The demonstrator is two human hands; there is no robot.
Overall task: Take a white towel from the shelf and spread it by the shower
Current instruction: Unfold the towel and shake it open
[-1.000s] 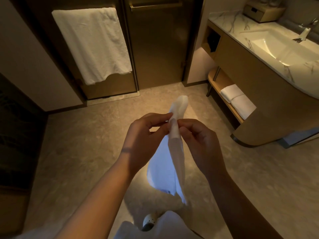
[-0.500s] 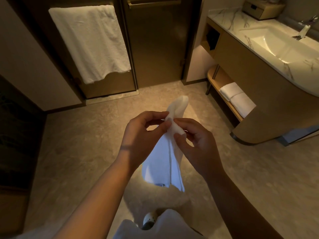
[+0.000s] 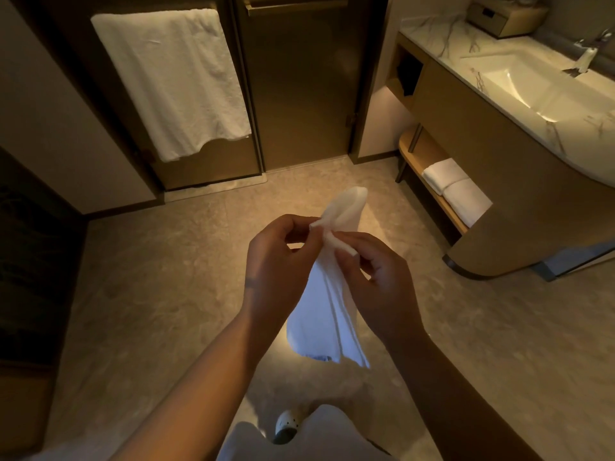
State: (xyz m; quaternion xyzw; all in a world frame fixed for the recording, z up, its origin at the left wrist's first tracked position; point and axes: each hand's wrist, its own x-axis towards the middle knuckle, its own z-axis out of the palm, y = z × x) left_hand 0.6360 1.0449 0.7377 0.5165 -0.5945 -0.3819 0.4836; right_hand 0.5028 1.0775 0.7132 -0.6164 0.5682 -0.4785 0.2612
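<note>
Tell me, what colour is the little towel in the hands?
White; the towel looks faintly bluish low down. The head view shows it.

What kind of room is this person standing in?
Most likely a hotel-style bathroom. There is a marble counter with a sink and tap, a big white towel hanging on a door, and folded towels on a shelf below.

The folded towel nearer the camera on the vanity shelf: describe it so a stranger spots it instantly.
Find the marble sink counter on the right; below it runs a low wooden shelf. Two folded white towels lie there side by side; take the nearer towel, at the shelf's end, not the farther towel.
</note>
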